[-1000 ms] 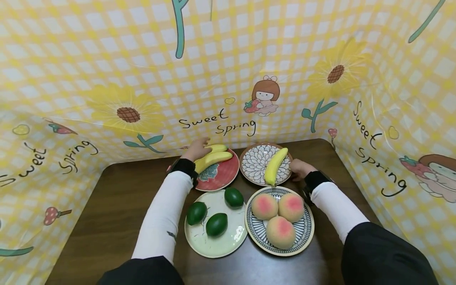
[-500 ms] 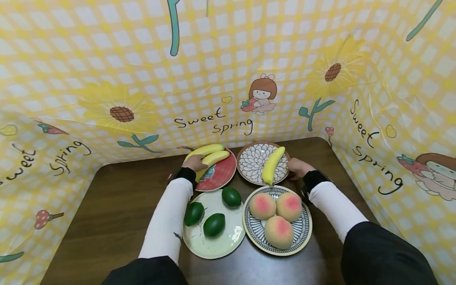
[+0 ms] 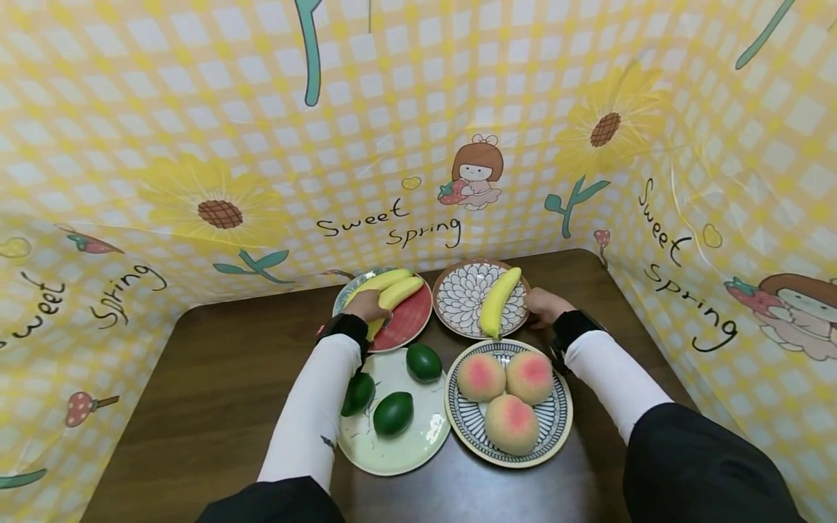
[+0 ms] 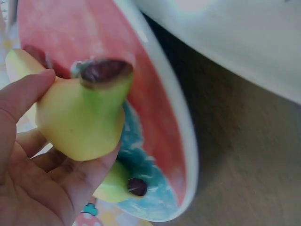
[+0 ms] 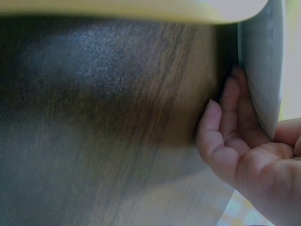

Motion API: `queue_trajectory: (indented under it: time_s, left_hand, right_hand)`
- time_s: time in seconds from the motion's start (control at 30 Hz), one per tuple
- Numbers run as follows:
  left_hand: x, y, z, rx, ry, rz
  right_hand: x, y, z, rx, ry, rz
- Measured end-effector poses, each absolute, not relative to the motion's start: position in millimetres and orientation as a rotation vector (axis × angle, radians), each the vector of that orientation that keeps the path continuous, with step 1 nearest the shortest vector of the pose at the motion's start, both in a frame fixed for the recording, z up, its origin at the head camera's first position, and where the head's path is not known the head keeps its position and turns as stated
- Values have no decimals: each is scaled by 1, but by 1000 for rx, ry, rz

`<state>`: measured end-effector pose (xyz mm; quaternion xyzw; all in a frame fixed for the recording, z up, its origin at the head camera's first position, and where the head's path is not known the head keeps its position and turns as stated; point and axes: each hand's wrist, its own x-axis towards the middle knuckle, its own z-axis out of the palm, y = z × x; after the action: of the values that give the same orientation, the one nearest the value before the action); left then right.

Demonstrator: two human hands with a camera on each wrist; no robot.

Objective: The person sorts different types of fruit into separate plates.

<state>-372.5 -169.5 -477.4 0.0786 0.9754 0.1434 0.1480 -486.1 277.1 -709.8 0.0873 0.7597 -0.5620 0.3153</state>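
My left hand (image 3: 368, 306) grips the nearer banana (image 3: 402, 292) over the red plate (image 3: 408, 325) at the back. In the left wrist view, my thumb lies on one side of this banana (image 4: 75, 122) and my fingers curl round the other. Behind it rests a second banana (image 3: 386, 278) on the same plate. My right hand (image 3: 548, 306) holds the right rim of the brown-edged flower-patterned plate (image 3: 454, 299), which carries a single banana (image 3: 499, 305). The right wrist view has my fingers (image 5: 230, 108) tucked under that plate's side (image 5: 263, 70), thumb above.
Nearer to me, a pale green plate (image 3: 418, 450) bears several dark green, egg-shaped fruits (image 3: 394, 414). Beside it, a blue-striped plate (image 3: 561, 425) holds three peaches (image 3: 513, 425). A yellow checked cloth (image 3: 366, 131) hangs behind and beside the wooden table (image 3: 222, 363).
My left hand has come down from the back of the red plate to grip the nearer banana. My right hand stays at its plate's rim; the head view has shifted slightly.
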Motion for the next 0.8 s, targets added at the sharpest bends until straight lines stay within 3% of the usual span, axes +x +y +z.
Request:
queue_trajectory:
  time_s: [0.17,0.23,0.4,0.53,0.63,0.67,0.73,0.8]
  left_hand:
    - [-379,-146,-472,319,2782,596]
    - [-378,-128,-465,320,2757,712]
    - [-374,-70,-455,305,2650,881]
    - [-381,-29,-467,357,2633,765]
    - [-426,-14,-536,380,2651,688]
    - [-439,-11,-558,371,2656,684]
    - [-463,-7,-598,341,2659,712]
    - [-472,-4,-620,333,2674,722]
  right_hand:
    - [-409,249,-594,273,2118,-1379]
    - [-390,244,-568,266,2116,-1381]
    - [-415,262,-607,213,2097,-1405]
    - [-387,242,-563,239,2138,-1379]
    - [-345,211,-501,309,2189,-1327]
    - [-341,207,-497,306,2203,-1322]
    - [-345,207,-507,293,2202,-1347]
    - [-373,219,-547,286,2193,-1375]
